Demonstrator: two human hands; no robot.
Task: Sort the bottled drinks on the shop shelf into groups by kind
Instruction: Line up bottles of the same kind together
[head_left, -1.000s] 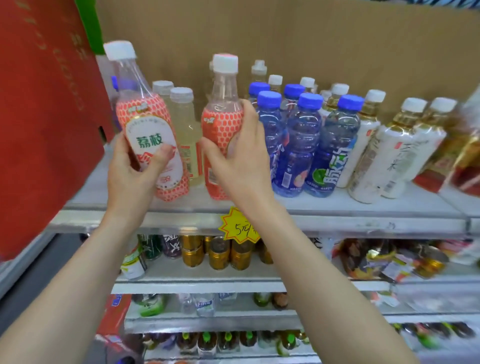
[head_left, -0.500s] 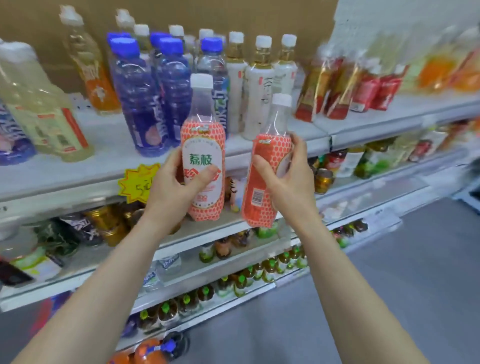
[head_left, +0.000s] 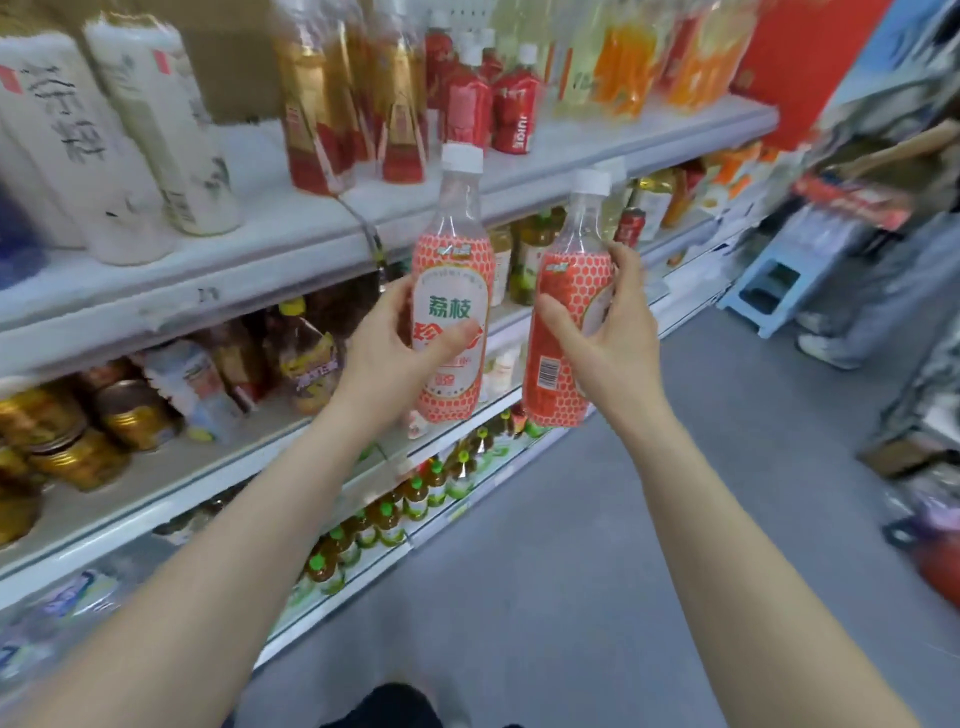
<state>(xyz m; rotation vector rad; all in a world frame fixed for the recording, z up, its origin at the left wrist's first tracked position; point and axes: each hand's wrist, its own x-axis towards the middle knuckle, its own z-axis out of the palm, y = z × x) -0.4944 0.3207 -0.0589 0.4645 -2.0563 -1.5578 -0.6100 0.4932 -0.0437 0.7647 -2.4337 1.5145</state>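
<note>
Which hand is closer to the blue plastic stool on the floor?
Right. The right hand, holding a red-labelled clear plastic bottle, has the blue plastic stool off to its right; the left hand, holding a matching bottle, is farther left.

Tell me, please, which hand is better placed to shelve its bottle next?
Left hand, probably: the shelf lies leftward, and the left bottle is higher and nearer it than the right bottle in the right hand.
</note>
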